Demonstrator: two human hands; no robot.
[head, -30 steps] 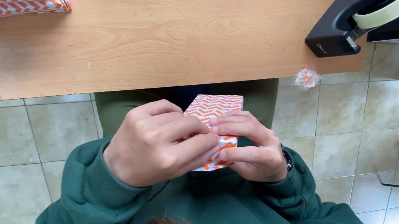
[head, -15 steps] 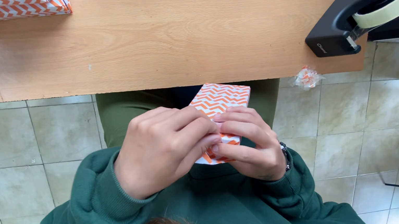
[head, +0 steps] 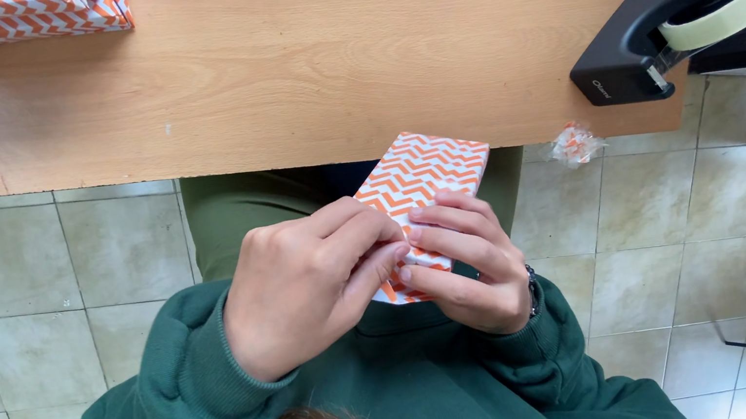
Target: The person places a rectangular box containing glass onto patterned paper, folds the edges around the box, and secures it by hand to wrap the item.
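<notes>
Parcel: small box wrapped in orange-and-white chevron paper [head: 416, 183], held over the lap just off the bench's [head: 320, 50] near edge.
Hands: left hand [head: 305, 284] and right hand [head: 464, 260] both pinch its lower end.
Handling: probably light, stiff, slick paper; best held by its edges.
Hidden: lower end, behind fingers.
Surroundings: tape dispenser [head: 674, 17], right edge; second wrapped parcel [head: 19, 16], far-left corner, cut off.

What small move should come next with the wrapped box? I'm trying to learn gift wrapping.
Probably reach for the tape dispenser: both the left hand and right hand pinch the near end flap of the small wrapped box, and no tape shows on it.
</notes>
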